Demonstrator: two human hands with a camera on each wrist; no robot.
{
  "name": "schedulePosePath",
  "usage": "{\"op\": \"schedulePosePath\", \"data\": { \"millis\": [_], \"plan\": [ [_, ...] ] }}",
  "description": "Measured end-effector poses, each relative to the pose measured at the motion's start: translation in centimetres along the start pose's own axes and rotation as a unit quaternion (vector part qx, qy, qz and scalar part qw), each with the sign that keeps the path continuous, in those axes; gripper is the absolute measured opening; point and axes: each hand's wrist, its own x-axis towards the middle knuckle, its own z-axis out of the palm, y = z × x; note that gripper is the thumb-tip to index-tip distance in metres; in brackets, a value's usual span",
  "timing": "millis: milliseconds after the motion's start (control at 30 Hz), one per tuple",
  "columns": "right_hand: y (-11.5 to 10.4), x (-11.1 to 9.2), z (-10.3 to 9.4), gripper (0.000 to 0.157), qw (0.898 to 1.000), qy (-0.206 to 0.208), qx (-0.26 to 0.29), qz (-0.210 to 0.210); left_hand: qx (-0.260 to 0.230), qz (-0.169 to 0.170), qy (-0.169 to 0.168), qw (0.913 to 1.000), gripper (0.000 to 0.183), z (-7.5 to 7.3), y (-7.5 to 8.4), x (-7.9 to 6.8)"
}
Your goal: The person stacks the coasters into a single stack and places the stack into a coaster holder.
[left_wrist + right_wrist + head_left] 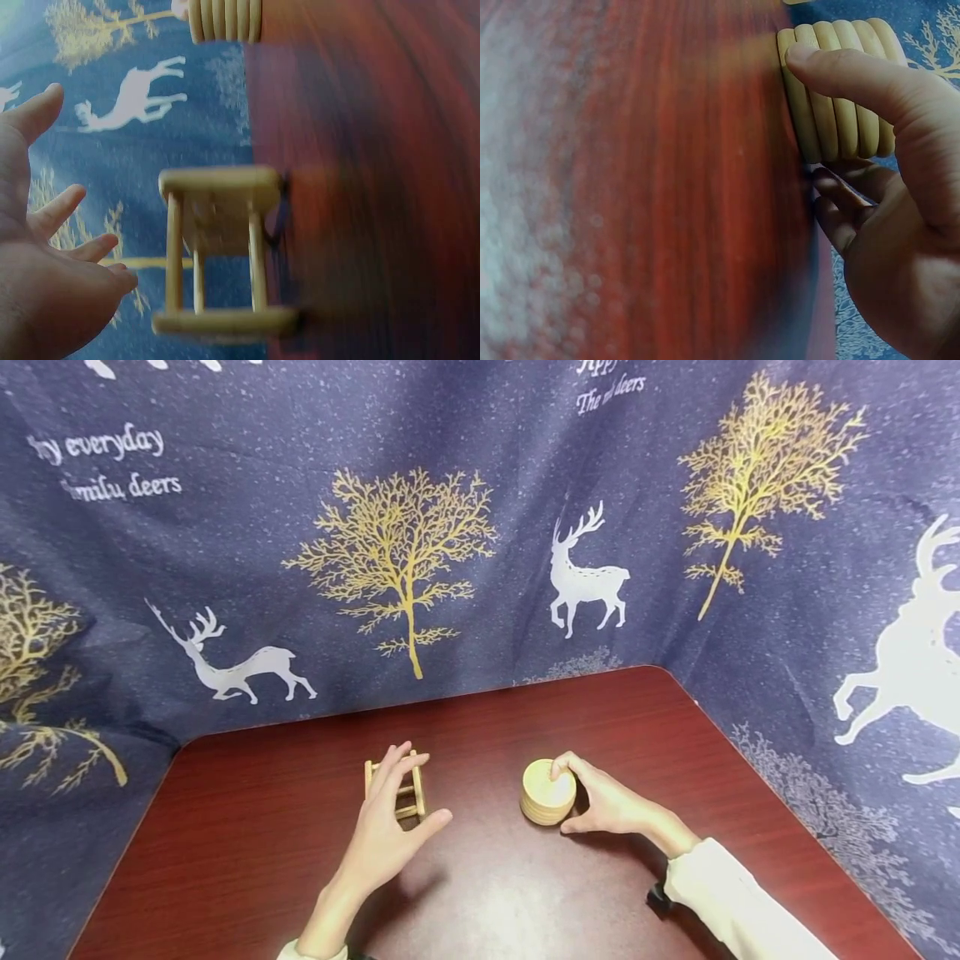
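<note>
A round stack of pale wooden coasters (544,807) stands on the table, its ridged side showing in the right wrist view (838,120). My right hand (613,800) grips the stack from the right, with a finger over the top rim and the thumb low against the near side. To the left, a small wooden rack (418,787) with thin posts between two end pieces stands on the table. Over its near side hovers my left hand (381,837), fingers extended and thumb spread, holding nothing. In the left wrist view the rack (223,322) is apart from the fingers.
Both things are on a dark red wooden table (255,827) with a glossy sheen near the front. Behind and beside it hangs a blue cloth (495,452) printed with white deer and golden trees. A black strap (658,900) shows under the right sleeve.
</note>
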Motion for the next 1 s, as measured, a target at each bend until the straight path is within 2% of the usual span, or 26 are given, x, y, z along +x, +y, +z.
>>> {"op": "schedulePosePath", "data": {
  "millis": [167,500,800,1000],
  "plan": [
    [0.2,0.0,0.1,0.079,1.0,0.005,-0.003,-0.006,0.0,0.014,-0.022,0.9996,0.076,1.7,0.9,-0.1],
    [-0.2,0.2,0.4,0.08,1.0,0.014,-0.013,-0.012,0.019,0.021,-0.064,0.9976,0.072,4.6,2.0,0.2],
    [0.0,0.3,0.5,0.08,0.999,0.021,-0.022,-0.013,0.031,0.043,-0.084,0.995,0.069,6.2,2.3,0.7],
    [0.1,0.1,0.4,0.079,0.999,0.029,-0.028,-0.015,0.015,0.039,-0.1,0.9941,0.068,7.1,2.7,1.1]
  ]
}}
